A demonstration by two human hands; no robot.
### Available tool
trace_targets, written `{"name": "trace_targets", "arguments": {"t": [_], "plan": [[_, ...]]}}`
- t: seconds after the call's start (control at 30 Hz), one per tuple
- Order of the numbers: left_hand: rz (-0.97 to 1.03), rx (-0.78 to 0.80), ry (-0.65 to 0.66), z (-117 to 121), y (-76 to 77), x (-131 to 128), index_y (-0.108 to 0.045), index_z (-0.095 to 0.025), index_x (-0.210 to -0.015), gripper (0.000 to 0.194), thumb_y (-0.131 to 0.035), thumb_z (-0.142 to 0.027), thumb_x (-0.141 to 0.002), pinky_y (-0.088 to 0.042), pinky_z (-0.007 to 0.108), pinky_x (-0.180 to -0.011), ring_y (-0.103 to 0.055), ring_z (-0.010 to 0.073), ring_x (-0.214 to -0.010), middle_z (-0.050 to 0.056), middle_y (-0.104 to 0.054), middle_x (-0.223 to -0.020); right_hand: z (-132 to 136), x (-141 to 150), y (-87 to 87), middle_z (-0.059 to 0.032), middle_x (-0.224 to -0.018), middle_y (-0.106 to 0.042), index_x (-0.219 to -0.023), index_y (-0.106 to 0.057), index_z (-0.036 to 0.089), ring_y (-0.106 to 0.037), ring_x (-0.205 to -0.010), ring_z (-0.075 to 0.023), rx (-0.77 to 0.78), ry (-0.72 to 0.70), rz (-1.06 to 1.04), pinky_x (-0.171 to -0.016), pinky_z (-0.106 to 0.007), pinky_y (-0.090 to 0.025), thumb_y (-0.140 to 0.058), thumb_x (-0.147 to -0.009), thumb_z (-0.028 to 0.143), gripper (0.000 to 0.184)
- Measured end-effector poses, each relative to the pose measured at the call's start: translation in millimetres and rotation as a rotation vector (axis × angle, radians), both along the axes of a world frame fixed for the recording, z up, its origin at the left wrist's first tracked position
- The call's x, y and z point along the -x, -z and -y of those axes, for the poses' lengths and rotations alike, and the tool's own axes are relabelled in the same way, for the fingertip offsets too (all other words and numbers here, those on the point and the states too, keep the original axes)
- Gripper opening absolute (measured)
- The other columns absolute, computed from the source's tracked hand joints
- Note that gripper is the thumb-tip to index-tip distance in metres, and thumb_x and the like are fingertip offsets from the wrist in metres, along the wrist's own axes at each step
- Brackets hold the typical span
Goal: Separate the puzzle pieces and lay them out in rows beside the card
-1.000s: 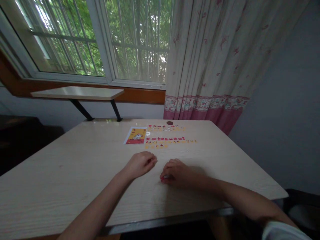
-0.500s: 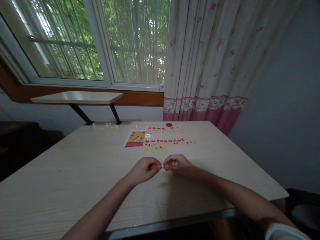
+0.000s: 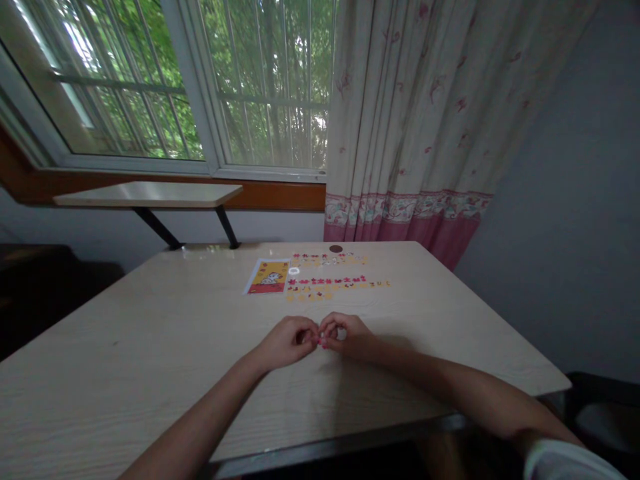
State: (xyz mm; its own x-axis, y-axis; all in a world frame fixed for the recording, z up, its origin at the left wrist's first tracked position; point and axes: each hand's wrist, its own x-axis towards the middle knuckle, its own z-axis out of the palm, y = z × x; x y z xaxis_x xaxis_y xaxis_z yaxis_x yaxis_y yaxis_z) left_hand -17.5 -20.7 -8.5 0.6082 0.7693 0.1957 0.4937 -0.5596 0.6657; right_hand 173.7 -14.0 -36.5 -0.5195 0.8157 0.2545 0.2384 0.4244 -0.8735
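Observation:
Over the near middle of the table, my left hand [image 3: 289, 342] and my right hand [image 3: 347, 335] meet at the fingertips. A small red jigsaw piece [image 3: 323, 343] shows between the pinched thumb and fingers of my right hand. My left hand is closed in a pinch against it; what its tips hold is hidden. Beyond my hands lie rows of small red jigsaw pieces [image 3: 327, 281] and yellow jigsaw pieces [image 3: 345, 288]. Left of the rows is a picture sheet [image 3: 269, 277] with a spotted white figure on yellow and red.
A white ring [image 3: 294, 271] lies beside the sheet, and a dark round disc [image 3: 336, 249] is at the table's far edge. A raised shelf [image 3: 150, 193] on black legs stands at the back left. Behind the table [image 3: 150, 347] are a barred window and a curtain [image 3: 400, 133].
My right hand has moved left, closing the small gap, so its fingertips and the red piece now meet my left fingertips. The view has shifted slightly.

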Motion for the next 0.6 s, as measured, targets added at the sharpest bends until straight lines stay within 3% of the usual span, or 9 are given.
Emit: {"name": "trace_targets", "arguments": {"t": [0.17, 0.37, 0.6], "plan": [[0.066, 0.089, -0.040, 1, -1.4, -1, -0.061, -0.012, -0.069, 0.012, -0.051, -0.018, -0.071, -0.030, 0.017, -0.048, -0.040, 0.0074, -0.051, -0.003, -0.049, -0.055, 1, -3, -8.9, 0.0023, -0.068, -0.059, -0.084, -0.058, 0.020, -0.053, -0.062, -0.0092, -0.103, 0.096, 0.047, -0.061, -0.021, -0.042, -0.061, -0.073, 0.023, 0.012], [0.253, 0.112, -0.228, -1, -9.7, 0, -0.062, -0.011, -0.073, 0.020, -0.050, -0.026, -0.075, -0.032, 0.019, -0.051, -0.043, 0.0092, -0.055, 0.000, -0.058, -0.062, -4, -12, -16.6, -0.0017, -0.071, -0.062, -0.083, -0.062, 0.020, -0.055, -0.068, -0.0130, -0.505, 0.259, 0.149, -0.071, -0.028, -0.040, -0.053, -0.078, 0.021, 0.010], [0.279, 0.130, -0.254, -1, -9.3, -2, -0.062, -0.012, -0.071, 0.020, -0.051, -0.028, -0.073, -0.034, 0.021, -0.052, -0.046, 0.0100, -0.056, 0.001, -0.059, -0.062, -6, -10, -12.4, -0.0005, -0.072, -0.065, -0.082, -0.063, 0.021, -0.056, -0.067, -0.0126, -0.615, 0.291, 0.167, -0.070, -0.028, -0.038, -0.058, -0.076, 0.023, 0.008]]}}
